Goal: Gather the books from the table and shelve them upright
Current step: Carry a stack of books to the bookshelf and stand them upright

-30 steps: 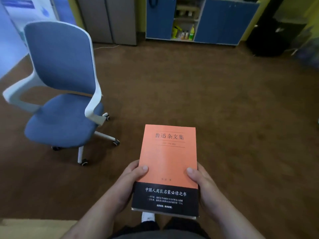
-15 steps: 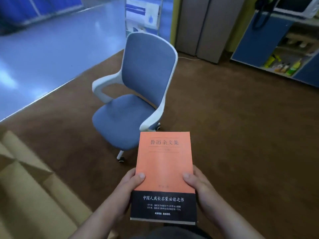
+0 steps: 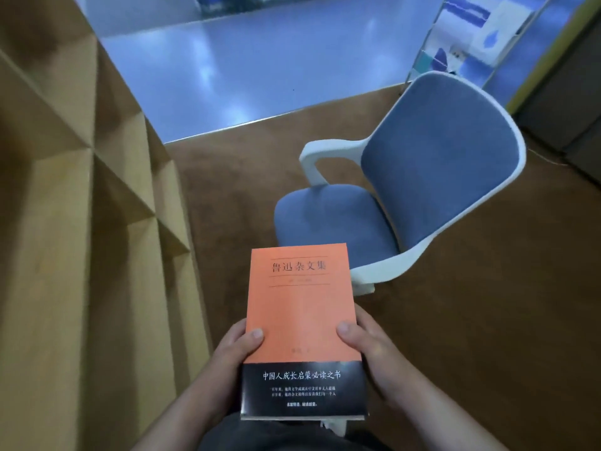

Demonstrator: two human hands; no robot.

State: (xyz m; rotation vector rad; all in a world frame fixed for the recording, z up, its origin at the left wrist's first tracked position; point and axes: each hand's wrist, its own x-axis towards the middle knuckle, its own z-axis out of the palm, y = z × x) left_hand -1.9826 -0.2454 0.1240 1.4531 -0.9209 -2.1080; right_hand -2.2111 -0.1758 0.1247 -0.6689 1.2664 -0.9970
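Head view: an orange paperback book [image 3: 299, 314] with a black lower band lies flat, cover up, held low in front of the person, above brown carpet [image 3: 487, 320]. The left grip [image 3: 232, 351] and right grip [image 3: 369, 348] clasp its side edges, thumbs on the cover, fingers hidden beneath. The wooden bookshelf [image 3: 81, 222] is cut off at left. The book mostly hides the base of the blue office chair [image 3: 432, 177].

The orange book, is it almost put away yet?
Done: the orange book is picked up. In hand: the left hand and right hand hold it flat, cover up, beside the wooden shelf. Left: stand it upright in a compartment. No table or other books show here.
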